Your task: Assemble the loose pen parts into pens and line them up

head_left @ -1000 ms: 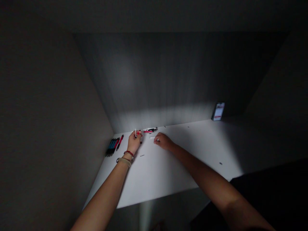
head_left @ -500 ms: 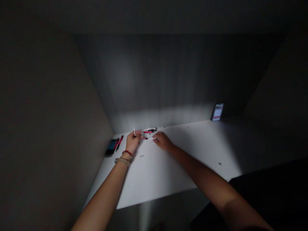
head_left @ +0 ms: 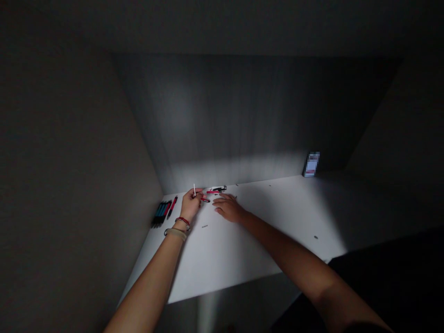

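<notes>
My left hand [head_left: 191,205] is closed round a thin white stick [head_left: 194,189] that points up, with a red pen part [head_left: 205,200] at its fingertips. A red band and a pale strap sit on its wrist. My right hand [head_left: 227,208] lies on the white table [head_left: 243,240] just right of the left hand, fingers stretched toward that red part; whether it holds anything is hidden. Loose red and black pen pieces [head_left: 217,189] lie just behind both hands near the back wall.
A row of several blue, red and black pens [head_left: 164,210] lies at the table's left edge by the side wall. A small box [head_left: 311,164] stands at the back right. Tiny dark bits [head_left: 315,237] dot the table. Dark walls close in left, back and right.
My right hand has slid slightly left and nearer to me, its fingers flattening out. The small white piece near it no longer shows. My left hand keeps the white stick upright.
</notes>
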`<state>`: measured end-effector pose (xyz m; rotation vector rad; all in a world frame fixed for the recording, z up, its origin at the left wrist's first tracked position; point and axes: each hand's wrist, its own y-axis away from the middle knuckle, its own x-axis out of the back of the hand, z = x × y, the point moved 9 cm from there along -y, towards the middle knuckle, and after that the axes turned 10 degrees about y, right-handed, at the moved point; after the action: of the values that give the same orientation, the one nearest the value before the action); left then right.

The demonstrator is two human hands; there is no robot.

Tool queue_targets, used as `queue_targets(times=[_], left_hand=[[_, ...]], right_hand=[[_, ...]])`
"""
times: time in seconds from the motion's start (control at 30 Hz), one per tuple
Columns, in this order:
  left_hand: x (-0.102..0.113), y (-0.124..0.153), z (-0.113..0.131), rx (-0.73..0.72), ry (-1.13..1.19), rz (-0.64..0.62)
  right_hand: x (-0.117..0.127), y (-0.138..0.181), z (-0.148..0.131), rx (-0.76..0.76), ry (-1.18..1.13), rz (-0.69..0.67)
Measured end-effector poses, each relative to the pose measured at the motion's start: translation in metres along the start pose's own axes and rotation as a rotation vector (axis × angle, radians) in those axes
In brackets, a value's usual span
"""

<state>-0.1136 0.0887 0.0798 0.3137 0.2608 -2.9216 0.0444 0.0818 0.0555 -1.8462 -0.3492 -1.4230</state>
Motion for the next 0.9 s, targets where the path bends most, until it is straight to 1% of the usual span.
queue_targets(times=[0.1, 0.23, 0.4, 0.53, 0.6, 0.7, 0.8, 0.9], left_hand=[[0.005, 0.001, 0.002, 0.019, 0.033, 0.037], [0.0, 0.004, 0.003, 0.073, 0.087, -0.013], [-0.021, 0.013, 0.0, 0.195, 0.157, -0.183], [-0.037, 0.023, 0.002, 0.247, 0.237, -0.313], [-0.041, 0.027, 0.006, 0.235, 0.262, -0.33], [-0.042, 0.028, 0.012, 0.178, 0.245, -0.315], [-0.042, 0.026, 0.014, 0.118, 0.147, -0.313], [-0.041, 0.023, 0.013, 0.053, 0.026, -0.311]], right_hand=[[0.0, -0.001, -0.01, 0.054, -0.042, 0.014], [0.009, -0.003, -0.016, 0.073, -0.096, 0.058], [0.031, -0.005, -0.003, -0.044, -0.181, 0.204], [0.026, -0.008, -0.006, -0.024, -0.294, 0.174], [0.022, -0.008, -0.004, -0.053, -0.391, 0.185], [0.019, -0.009, 0.004, -0.129, -0.529, 0.238], [0.014, -0.011, 0.011, -0.187, -0.627, 0.259], [0.008, -0.011, 0.013, -0.217, -0.67, 0.244]])
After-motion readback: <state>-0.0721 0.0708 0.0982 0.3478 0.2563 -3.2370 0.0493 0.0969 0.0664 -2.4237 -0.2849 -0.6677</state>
